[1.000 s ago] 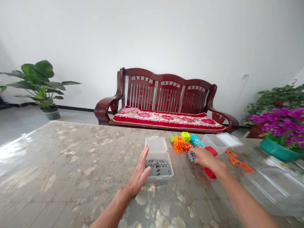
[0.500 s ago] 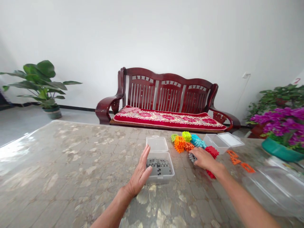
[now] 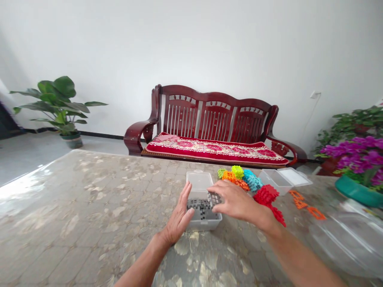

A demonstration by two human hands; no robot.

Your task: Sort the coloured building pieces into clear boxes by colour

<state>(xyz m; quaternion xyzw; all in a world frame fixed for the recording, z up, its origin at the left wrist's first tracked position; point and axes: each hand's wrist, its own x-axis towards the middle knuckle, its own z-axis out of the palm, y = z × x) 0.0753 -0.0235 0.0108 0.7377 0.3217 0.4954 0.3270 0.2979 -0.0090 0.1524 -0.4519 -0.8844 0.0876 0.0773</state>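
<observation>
A clear plastic box (image 3: 203, 225) with its lid (image 3: 200, 180) folded back holds grey interlocking pieces (image 3: 199, 208). My left hand (image 3: 178, 217) rests against the box's left side, fingers extended and thumb apart, holding nothing. Over the box's right edge, my right hand (image 3: 235, 199) grips a grey piece (image 3: 214, 198) between thumb and fingers. Right of the box lie stacked pieces in orange (image 3: 229, 176), lime green (image 3: 237, 172), blue (image 3: 253, 180) and red (image 3: 267, 195).
A second clear box (image 3: 275, 183) stands open behind the red pieces. Flat orange pieces (image 3: 315, 213) and a large clear container (image 3: 348, 243) lie at the right, near a teal flower pot (image 3: 359, 191). A wooden bench (image 3: 214, 119) is beyond the table.
My right hand has moved left from beside the red pieces to the grey box, carrying a grey piece. My left hand has stayed beside the box. The view has shifted slightly.
</observation>
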